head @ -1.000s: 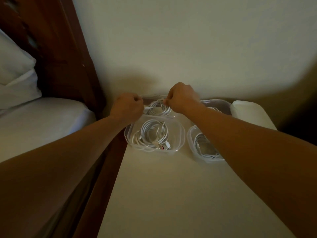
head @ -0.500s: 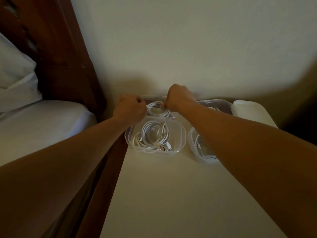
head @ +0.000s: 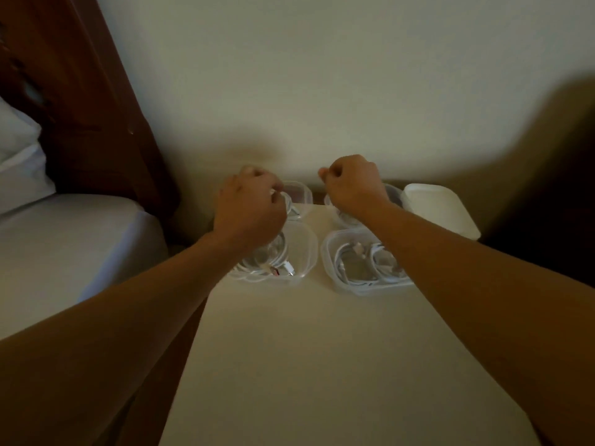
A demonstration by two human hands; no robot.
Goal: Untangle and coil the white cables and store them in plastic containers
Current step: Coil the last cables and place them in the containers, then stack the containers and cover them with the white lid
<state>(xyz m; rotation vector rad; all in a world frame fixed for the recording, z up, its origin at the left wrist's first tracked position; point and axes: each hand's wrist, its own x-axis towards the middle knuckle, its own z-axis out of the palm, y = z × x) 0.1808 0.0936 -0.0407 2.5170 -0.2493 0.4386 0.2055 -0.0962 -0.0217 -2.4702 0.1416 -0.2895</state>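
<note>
Four clear plastic containers stand in two rows at the far end of the pale bench [head: 322, 349], near the wall. The front right container [head: 331, 252] holds a coiled white cable [head: 357, 265]; the front left container [head: 306, 249] holds another coil [head: 270, 255], partly under the left wrist. The left hand [head: 249, 207] is over the back left container [head: 301, 194], fingers curled around a white cable [head: 288, 204]. The right hand [head: 352, 185] is clenched above the back right container [head: 394, 194]; whether it grips anything I cannot tell. A white lid [head: 434, 204] lies just right. A bed [head: 64, 239] is at left.
</note>
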